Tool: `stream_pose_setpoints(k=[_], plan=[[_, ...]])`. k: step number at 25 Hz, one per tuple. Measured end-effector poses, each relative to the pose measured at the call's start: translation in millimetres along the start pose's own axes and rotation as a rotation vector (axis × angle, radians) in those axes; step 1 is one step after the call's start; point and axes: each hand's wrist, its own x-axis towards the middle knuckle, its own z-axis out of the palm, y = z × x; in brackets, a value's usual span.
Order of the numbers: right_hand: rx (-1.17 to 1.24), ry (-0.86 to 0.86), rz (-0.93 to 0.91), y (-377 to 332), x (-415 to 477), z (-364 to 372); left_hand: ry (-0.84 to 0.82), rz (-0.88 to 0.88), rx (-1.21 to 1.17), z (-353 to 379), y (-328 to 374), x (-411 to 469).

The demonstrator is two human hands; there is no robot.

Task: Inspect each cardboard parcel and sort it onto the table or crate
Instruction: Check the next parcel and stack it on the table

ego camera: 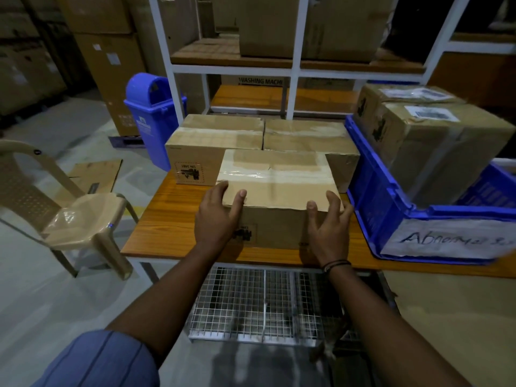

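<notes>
A taped cardboard parcel (pixel 275 185) stands on the wooden table (pixel 167 219) near its front edge. My left hand (pixel 217 216) grips the parcel's near left corner, fingers over the top edge. My right hand (pixel 329 222) holds its near right corner, with a dark band on the wrist. Behind it two more parcels sit side by side, one on the left (pixel 215 141) and one on the right (pixel 307 135). A blue crate (pixel 385 196) with a handwritten paper label (pixel 446 241) stands on the table's right side and holds two labelled parcels (pixel 435 135).
A beige plastic chair (pixel 75 210) stands left of the table, a blue swing-lid bin (pixel 153 115) behind it. White shelving (pixel 293 68) with large cartons rises beyond the table. A wire mesh cage (pixel 251 303) sits under the table's front edge. Flattened cardboard (pixel 92 171) lies on the floor.
</notes>
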Motion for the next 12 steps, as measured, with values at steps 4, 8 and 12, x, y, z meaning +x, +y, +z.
stream_pose_setpoints(k=[4, 8, 12], plan=[[0.025, 0.191, -0.062, -22.9, 21.2, -30.5, 0.139, 0.071, -0.035, -27.6, 27.7, 6.8], [-0.17, 0.251, -0.049, -53.1, 60.5, -56.5, 0.212, 0.126, 0.088, -38.1, 63.2, 26.7], [-0.423, 0.056, -0.028, -70.9, 71.9, -45.3, 0.024, 0.07, 0.362, -14.0, 78.4, 38.9]])
